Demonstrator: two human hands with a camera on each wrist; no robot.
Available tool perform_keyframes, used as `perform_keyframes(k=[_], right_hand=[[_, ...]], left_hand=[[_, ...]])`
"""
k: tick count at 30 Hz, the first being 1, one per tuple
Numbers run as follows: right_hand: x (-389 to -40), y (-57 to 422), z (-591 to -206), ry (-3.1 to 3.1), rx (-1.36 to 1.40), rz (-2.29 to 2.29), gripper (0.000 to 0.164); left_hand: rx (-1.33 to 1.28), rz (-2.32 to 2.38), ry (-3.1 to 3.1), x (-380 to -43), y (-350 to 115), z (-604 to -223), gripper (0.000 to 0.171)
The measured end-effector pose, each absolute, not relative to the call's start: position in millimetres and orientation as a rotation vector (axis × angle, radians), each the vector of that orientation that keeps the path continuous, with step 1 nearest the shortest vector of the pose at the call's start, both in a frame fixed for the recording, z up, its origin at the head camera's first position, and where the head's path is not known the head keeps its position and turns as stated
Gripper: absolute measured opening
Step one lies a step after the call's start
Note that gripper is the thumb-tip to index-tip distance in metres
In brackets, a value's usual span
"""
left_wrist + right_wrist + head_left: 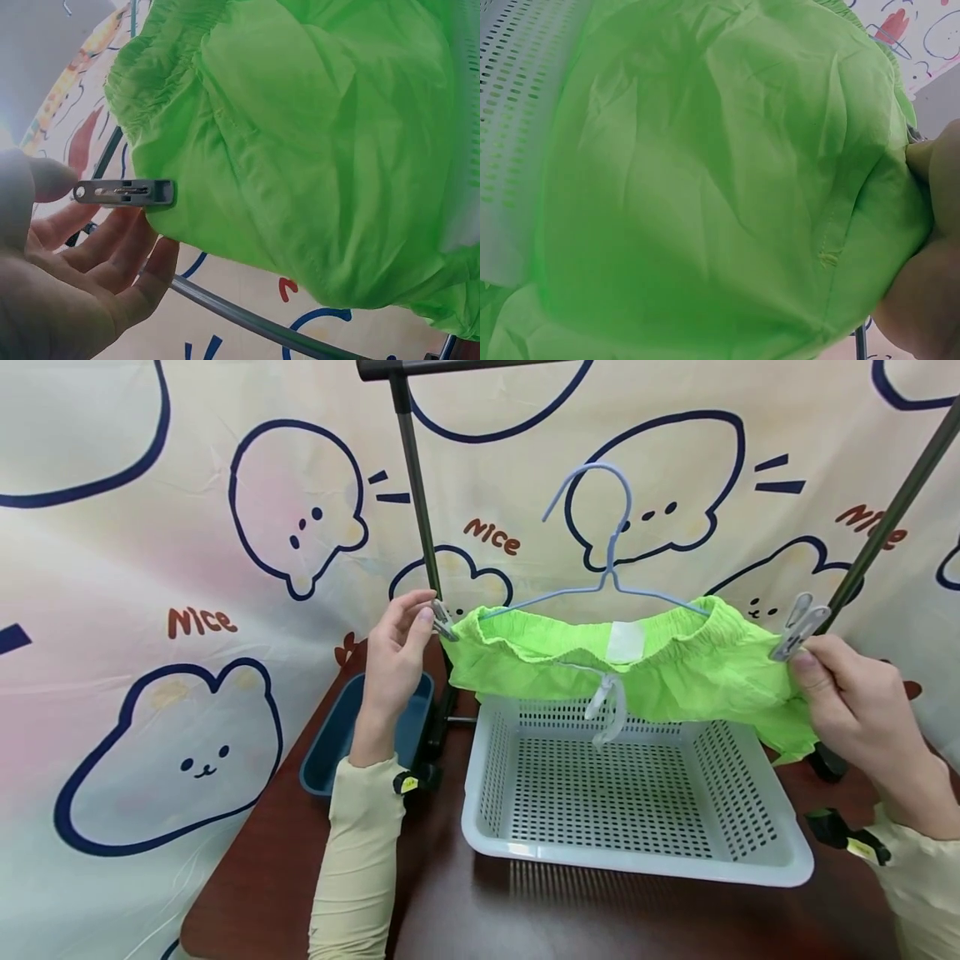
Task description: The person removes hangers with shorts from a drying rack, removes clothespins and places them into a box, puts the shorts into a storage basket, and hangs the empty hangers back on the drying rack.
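Note:
Bright green shorts point(697, 668) with a white drawstring hang across a blue wire hanger point(611, 560), whose hook stands free in the air. A grey clothespin point(124, 192) bites the left side of the shorts, and my left hand point(395, 647) pinches its handles between thumb and fingers. At the right side a second grey clothespin point(801, 627) is clipped on the waistband. Just below it my right hand point(862, 702) grips the green fabric, thumb in front. In the right wrist view the shorts point(705, 165) hide most of that hand's fingers.
Under the shorts, a white perforated basket point(637, 860) stands on the dark brown table point(450, 918). A blue tub point(318, 768) sits to its left. Behind rises a dark rack frame point(416, 485) before a printed cloth backdrop point(300, 627).

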State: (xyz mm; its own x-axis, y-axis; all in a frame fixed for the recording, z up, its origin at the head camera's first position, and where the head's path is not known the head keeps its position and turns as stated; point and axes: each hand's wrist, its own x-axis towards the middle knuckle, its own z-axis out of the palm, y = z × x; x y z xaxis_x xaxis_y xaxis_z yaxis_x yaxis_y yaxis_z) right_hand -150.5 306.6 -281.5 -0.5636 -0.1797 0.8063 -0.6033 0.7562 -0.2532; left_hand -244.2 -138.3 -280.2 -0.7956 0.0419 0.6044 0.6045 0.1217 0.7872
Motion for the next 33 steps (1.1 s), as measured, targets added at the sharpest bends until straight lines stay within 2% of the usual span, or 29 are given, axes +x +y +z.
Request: perform_keyframes(k=[5, 11, 20, 33], right_hand=[[-150, 304, -279, -2.113, 0.576, 0.642, 0.031], [-151, 304, -280, -2.116, 0.584, 0.634, 0.026], [-150, 308, -281, -2.127, 0.548, 0.61, 0.029], [-154, 315, -282, -2.174, 0.548, 0.59, 0.016]], left_hand=[[-0.739, -1.637, -2.044, -242, -146, -275, 0.034], [-0.806, -1.512, -2.164, -231, -158, -270, 0.036], [-0.792, -1.406, -2.272, -225, -158, -267, 0.039], [-0.774, -1.376, -2.369, -226, -160, -268, 0.033]])
